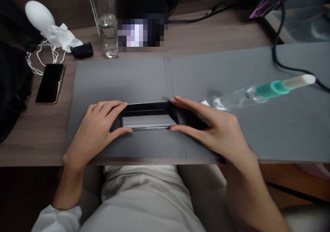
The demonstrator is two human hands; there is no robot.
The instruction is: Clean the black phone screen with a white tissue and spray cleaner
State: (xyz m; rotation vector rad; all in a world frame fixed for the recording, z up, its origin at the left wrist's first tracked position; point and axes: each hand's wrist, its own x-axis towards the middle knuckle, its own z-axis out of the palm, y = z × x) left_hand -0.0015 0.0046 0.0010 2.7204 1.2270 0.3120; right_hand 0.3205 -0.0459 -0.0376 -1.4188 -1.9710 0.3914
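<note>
A dark, glossy smartphone (pixel 149 119) lies sideways in front of me, on or just above the grey desk mat (pixel 123 80). Its screen faces up and mirrors light and dark bands. My left hand (pixel 96 125) grips the left end, thumb on the near edge and fingertips at the far edge. At the other end my right hand (pixel 219 130) pinches the phone the same way, between thumb and fingers. A small white object (pixel 205 103) shows just behind my right hand, mostly hidden. Beside it is a clear bottle (pixel 232 99) with a green and white top.
Another phone (pixel 50 83) rests on the wooden desk at the left, near white cables (pixel 38 58), a white rounded device (pixel 38 15), crumpled tissue (pixel 62 36) and a black clip-like piece (pixel 81 50). A water bottle (pixel 108 32) stands behind the mat. A black cable (pixel 277 50) crosses the right side.
</note>
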